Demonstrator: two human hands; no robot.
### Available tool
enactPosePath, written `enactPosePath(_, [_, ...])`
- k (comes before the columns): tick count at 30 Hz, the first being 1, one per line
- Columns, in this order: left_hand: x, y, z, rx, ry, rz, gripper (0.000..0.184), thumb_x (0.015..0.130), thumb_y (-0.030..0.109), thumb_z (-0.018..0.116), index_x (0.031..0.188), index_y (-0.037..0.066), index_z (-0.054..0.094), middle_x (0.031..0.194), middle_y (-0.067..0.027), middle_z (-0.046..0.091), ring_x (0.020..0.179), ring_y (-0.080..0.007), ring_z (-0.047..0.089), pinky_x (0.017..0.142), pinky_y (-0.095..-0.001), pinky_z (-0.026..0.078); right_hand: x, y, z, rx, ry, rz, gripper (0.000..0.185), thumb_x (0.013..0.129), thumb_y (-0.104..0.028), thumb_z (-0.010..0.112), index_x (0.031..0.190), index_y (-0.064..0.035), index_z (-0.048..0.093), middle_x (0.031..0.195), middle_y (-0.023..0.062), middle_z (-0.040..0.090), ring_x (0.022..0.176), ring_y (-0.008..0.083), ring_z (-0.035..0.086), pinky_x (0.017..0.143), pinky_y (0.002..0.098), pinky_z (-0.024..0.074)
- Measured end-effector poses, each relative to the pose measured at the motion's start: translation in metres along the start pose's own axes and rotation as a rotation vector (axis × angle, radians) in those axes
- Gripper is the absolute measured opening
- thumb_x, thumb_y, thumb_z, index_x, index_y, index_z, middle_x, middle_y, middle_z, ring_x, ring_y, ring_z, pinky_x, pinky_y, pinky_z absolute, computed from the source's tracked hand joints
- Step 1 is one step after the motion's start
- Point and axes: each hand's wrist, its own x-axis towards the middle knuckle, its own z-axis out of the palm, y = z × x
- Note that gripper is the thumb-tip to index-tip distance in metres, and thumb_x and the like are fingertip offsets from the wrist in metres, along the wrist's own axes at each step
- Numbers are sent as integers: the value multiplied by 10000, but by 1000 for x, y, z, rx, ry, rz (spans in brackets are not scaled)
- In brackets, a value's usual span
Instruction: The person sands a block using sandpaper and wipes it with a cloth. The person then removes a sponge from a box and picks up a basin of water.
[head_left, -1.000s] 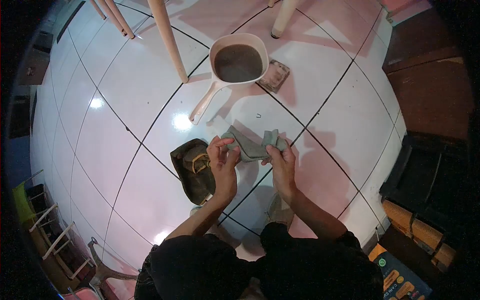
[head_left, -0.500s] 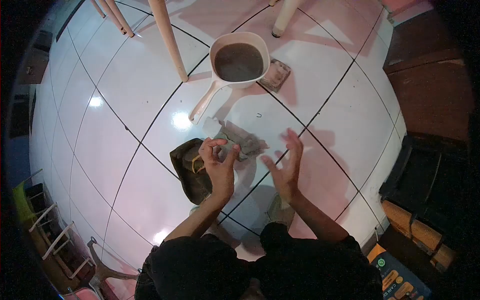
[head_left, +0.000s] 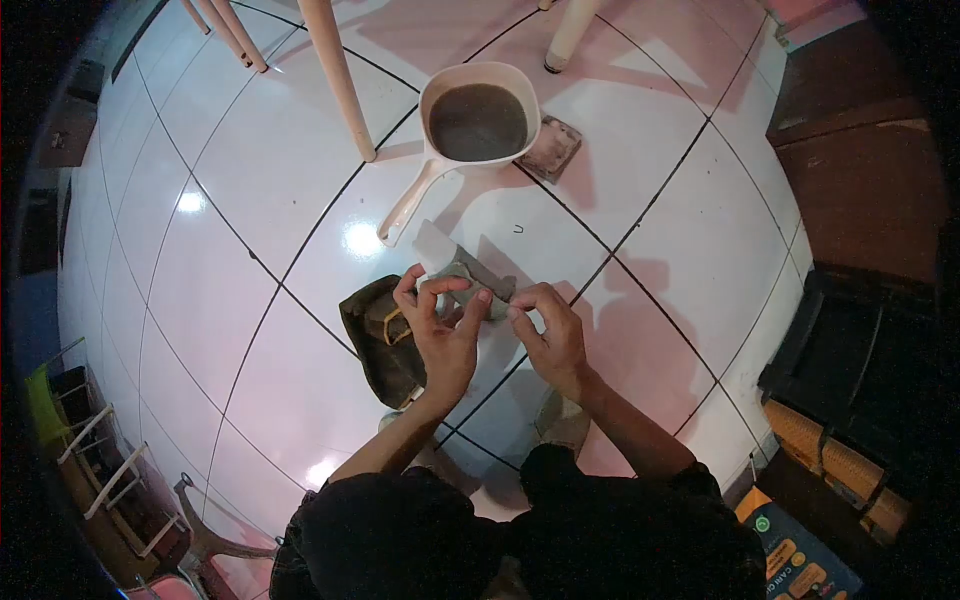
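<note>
My left hand (head_left: pixel 446 335) is curled, thumb and fingertips brought in near a grey item; what it grips is unclear. Close by on the right, my right hand (head_left: pixel 556 342) pinches with thumb and forefinger at something too small to make out. Behind the fingers shows a grey, dull-surfaced piece (head_left: pixel 488 277) with a white end (head_left: pixel 436 246); my hands partly cover it. Left of my left hand lies a dark olive pouch-like thing (head_left: pixel 385 365) with a yellow loop (head_left: pixel 396 325). Farther off stands a pale pink dipper (head_left: pixel 430 120) holding murky dark liquid (head_left: pixel 478 122).
A dirty square block (head_left: pixel 553 148) sits beside the dipper. On the white tiles lies a tiny hooked bit (head_left: pixel 518 230). Wooden legs (head_left: pixel 340 80) stand at the back. Dark furniture (head_left: pixel 845 180) lines the right side, and a metal frame (head_left: pixel 205 535) is at lower left.
My right hand has moved left toward my left hand, its spread fingers now pinched together. The left hand has shifted slightly, its fingers still curled.
</note>
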Motion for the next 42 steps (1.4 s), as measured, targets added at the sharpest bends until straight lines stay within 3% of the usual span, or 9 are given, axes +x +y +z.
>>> enactPosePath(4, [0,-4,0,-27,-9,-1,273,765,64,756,944,73,551,1275,-103,326,1103,-177,465,664,-232,544,-2,2,4,129,52,238,319,852,-129,633,1129,-13,523,994,129,613,987,299,595,822,390,476])
enactPosePath(7, [3,-2,-3,-75,-20,-32,266,758,30,749,935,58,552,1268,-98,296,1084,-194,487,660,-254,582,9,-3,-5,-113,69,-111,468,830,-168,668,1217,-5,459,1065,164,604,1006,292,604,846,379,478])
enactPosePath(11, [4,-1,-1,-96,-35,-29,269,745,1,744,933,51,558,1263,-95,285,1079,-207,495,662,-268,597,5,0,6,-28,-86,52,522,796,-174,698,1226,-15,449,1108,186,593,1011,306,608,865,385,474])
enactPosePath(19, [17,8,-10,40,-100,23,238,745,30,745,918,67,585,1255,-106,321,1100,-208,485,583,-225,570,-8,9,6,104,-157,272,437,810,-48,592,1221,-60,444,951,161,651,861,292,659,773,373,500])
enactPosePath(25, [23,7,-14,62,-107,23,243,740,48,750,927,80,597,1259,-109,334,1099,-198,487,547,-210,548,-8,-7,-7,316,-216,397,380,830,94,466,1194,-4,420,1043,109,597,905,151,594,787,258,479])
enactPosePath(29, [24,0,-16,-16,-102,38,240,743,54,748,934,81,604,1263,-112,339,1084,-202,493,561,-217,543,-11,-11,-3,600,-141,497,287,869,56,494,1142,-11,439,1012,106,591,829,147,590,719,277,498])
enactPosePath(32, [20,13,-19,171,-158,55,242,772,49,730,973,56,596,1286,-116,339,1123,-211,491,737,-262,582,-11,-10,-4,672,-98,548,230,874,31,527,1090,-8,457,998,109,587,782,147,592,677,290,507])
enactPosePath(34, [18,9,-20,328,-173,249,264,765,69,742,991,70,606,1292,-125,345,1083,-231,522,736,-272,580,-10,-6,-3,705,-93,573,204,871,21,543,1059,-3,469,994,115,585,770,144,598,662,293,512])
enactPosePath(42, [15,3,-18,436,-221,454,433,745,115,769,1145,123,601,1317,-162,378,1109,-287,513,837,-368,521,-4,-11,-9,649,7,580,214,846,-11,623,1032,0,518,955,82,599,853,122,588,731,270,497])
